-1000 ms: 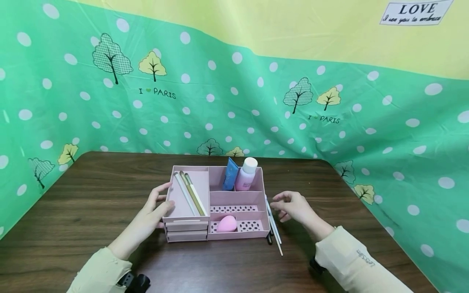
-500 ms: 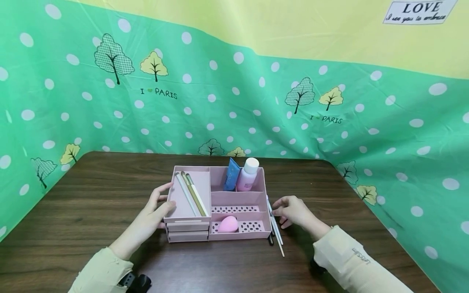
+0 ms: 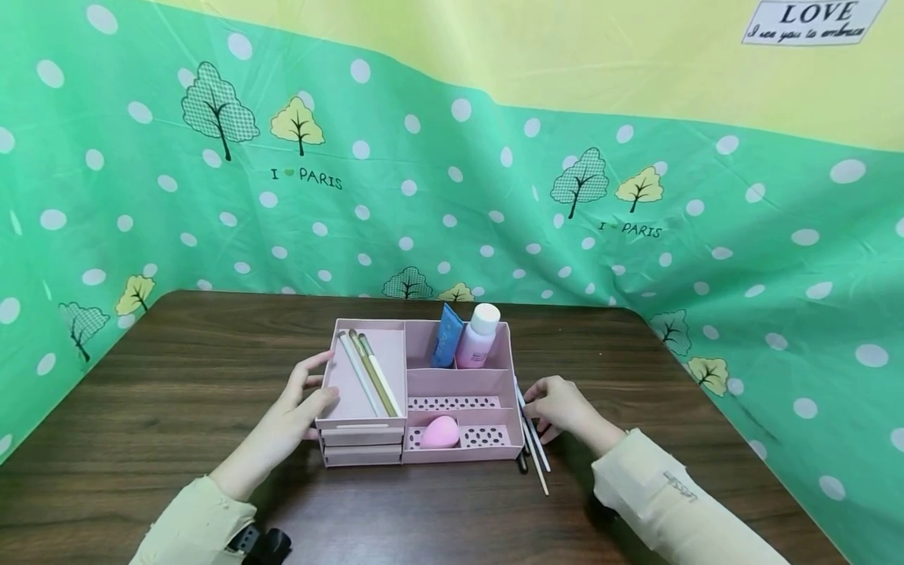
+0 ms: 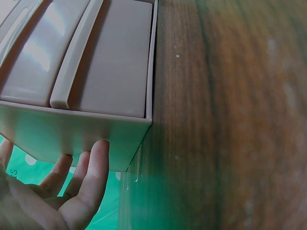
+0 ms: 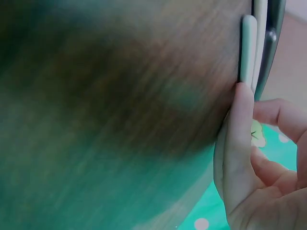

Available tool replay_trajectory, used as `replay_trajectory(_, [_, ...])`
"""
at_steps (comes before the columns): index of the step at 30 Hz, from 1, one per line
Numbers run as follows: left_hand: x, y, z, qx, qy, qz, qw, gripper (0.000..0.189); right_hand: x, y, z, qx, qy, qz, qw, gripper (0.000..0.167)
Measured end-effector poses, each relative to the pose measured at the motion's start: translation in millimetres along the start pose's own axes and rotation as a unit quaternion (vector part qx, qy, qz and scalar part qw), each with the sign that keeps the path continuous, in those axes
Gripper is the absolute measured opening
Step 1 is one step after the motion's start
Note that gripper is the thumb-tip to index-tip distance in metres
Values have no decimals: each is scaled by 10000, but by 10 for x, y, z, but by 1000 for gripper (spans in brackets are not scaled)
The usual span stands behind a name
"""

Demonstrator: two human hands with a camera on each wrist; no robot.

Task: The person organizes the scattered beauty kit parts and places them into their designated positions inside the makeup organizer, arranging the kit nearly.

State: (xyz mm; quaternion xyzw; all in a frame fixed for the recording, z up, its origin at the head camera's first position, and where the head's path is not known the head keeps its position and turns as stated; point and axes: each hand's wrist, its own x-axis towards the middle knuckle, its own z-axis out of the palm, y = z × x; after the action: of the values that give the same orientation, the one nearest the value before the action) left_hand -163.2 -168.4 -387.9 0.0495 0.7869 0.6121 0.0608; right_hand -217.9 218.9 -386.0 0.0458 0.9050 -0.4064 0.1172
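Observation:
A pink desktop organizer box (image 3: pixel 459 381) stands on the brown table. My left hand (image 3: pixel 293 404) holds its left side, with the thumb over the rim and the other fingertips against the outer wall (image 4: pixel 120 139). Beside the box's right wall lie several thin makeup brushes (image 3: pixel 535 447), some white and one with a black end (image 3: pixel 523 463). My right hand (image 3: pixel 565 410) pinches a pale brush (image 5: pixel 248 48) there, its far part hidden by the fingers. In the box's left tray rest several brushes (image 3: pixel 369 373).
Inside the organizer stand a blue tube (image 3: pixel 446 337) and a pink bottle with a white cap (image 3: pixel 484 318). A pink makeup sponge (image 3: pixel 440 433) sits in a front compartment. A polka-dot cloth (image 3: pixel 424 196) hangs behind the table (image 3: pixel 212 353).
My right hand has come down to the brushes beside the organizer and taken a pale one, whose near end has shifted slightly right. The left hand stays at the box.

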Motion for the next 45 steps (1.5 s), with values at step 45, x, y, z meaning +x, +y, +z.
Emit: replay_trajectory(45, [7, -9, 5, -110, -25, -6, 9999, 60, -139, 91, -329, 1184, -352, -240, 9921, 30])
